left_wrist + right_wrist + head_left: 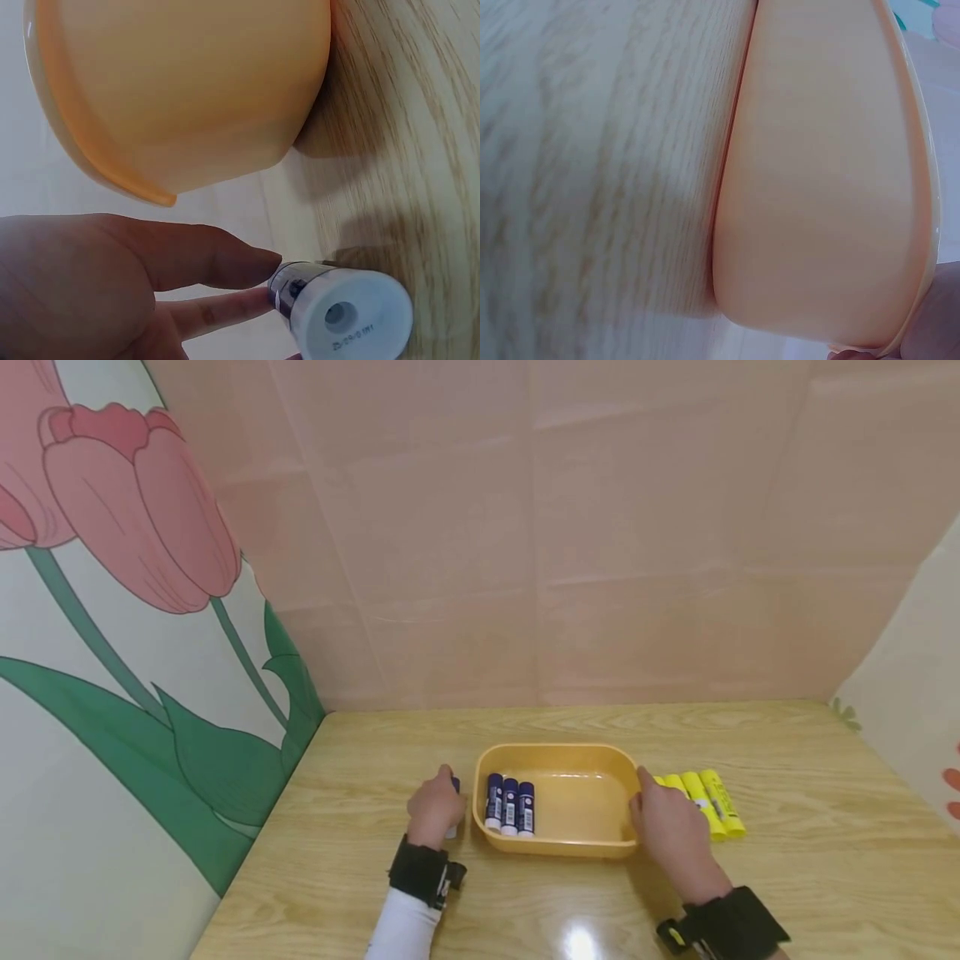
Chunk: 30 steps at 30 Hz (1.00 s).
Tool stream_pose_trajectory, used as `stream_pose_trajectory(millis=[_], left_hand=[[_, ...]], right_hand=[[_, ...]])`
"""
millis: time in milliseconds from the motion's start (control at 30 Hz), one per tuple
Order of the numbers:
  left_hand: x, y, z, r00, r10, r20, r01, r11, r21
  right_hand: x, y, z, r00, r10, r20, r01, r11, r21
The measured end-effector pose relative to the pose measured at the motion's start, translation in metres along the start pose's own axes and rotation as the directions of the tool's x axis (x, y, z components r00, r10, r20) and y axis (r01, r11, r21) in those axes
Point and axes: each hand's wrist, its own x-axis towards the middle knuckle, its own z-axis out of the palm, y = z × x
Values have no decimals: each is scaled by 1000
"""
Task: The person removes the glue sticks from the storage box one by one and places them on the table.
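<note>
A yellow-orange plastic tray (555, 847) sits on the table, with three dark blue and white glue sticks (510, 806) lying side by side in its left part. My right hand (671, 827) grips the tray's right end, thumb and fingers at the rim; the right wrist view shows the tray wall (817, 180) and only a bit of that hand. Just left of the tray, my left hand (437, 806) pinches another glue stick (352, 315) between thumb and fingers. Its white base faces the left wrist camera, and the hand covers most of it in the head view.
Several yellow glue sticks (705, 806) lie in a row on the wooden table (825, 877), right of the tray and partly behind my right hand. A pink-brown covering (570, 568) stands behind the table, and a wall with painted tulips (142, 510) borders it on the left.
</note>
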Motion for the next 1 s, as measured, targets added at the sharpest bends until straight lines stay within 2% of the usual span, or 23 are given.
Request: stream_pose_trajectory(millis=[267,533,800,1000], left_hand=[[2,-1,1,999,-39,11,39,999,-8],[2,-1,-1,999,-50,22,50,999,-2],[2,-3,-4,997,-64,35,64,998,5],[2,-5,-4,998,-58,24,57,998,31]], right_hand=[[0,0,1,1000,7,13,-7,1000,-1],[0,1,0,1000,-6,-3,6,1000,7],[-1,0,1,1000,7,21,-7,1000,1],[0,0,0,1000,3,9,-3,1000,-3]])
